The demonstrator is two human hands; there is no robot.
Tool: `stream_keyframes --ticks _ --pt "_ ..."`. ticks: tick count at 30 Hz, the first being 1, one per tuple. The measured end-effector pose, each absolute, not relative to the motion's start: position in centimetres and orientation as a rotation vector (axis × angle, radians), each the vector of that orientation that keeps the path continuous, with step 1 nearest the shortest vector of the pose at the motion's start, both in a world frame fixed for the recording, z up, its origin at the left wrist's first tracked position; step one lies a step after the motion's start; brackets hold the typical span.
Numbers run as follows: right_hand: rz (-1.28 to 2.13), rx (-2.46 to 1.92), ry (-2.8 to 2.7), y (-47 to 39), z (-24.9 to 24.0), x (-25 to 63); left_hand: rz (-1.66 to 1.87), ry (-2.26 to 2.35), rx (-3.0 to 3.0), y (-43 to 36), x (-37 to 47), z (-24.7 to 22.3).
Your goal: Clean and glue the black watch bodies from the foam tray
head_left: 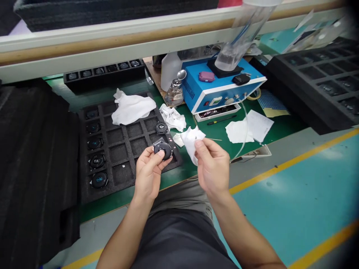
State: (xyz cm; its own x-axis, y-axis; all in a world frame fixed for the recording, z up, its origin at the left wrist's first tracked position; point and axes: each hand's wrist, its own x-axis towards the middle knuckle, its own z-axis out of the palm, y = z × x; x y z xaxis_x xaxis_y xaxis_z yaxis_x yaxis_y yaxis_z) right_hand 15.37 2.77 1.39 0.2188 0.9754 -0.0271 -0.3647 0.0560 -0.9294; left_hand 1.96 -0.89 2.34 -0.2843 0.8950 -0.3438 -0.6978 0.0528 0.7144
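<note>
My left hand (149, 170) grips a round black watch case (162, 149), thumb across its face, above the near right part of a black foam tray (114, 151). In my right hand (213, 164) a crumpled white wipe (192, 142) is pinched between thumb and fingers, a little to the right of the watch case and apart from it. A small dark spot shows on the wipe. Several similar watch cases (97, 161) sit in the tray's left column, and another watch case (161, 127) lies at its right side. A white cloth (133, 108) covers some far compartments.
Behind the tray stand a glass dispenser bottle (174, 93) and a white plastic bottle (170, 71). A blue electrical box (221, 84) bears a clear tube (230, 54). Stacked black foam (36, 160) rises at left; another foam tray (328, 78) is at right. A shelf beam (120, 41) crosses overhead.
</note>
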Motion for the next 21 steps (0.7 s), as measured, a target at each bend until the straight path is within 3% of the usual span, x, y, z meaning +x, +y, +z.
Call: stream_keyframes --ticks 13,21 --pt "0.473 -1.128 -1.465 0.5 1.1 12.7 1.878 1.212 0.434 -1.4 4.6 0.9" --pt "0.52 -1.236 -1.463 -0.1 -0.6 12.4 1.935 1.511 0.494 -1.4 6.4 0.3"
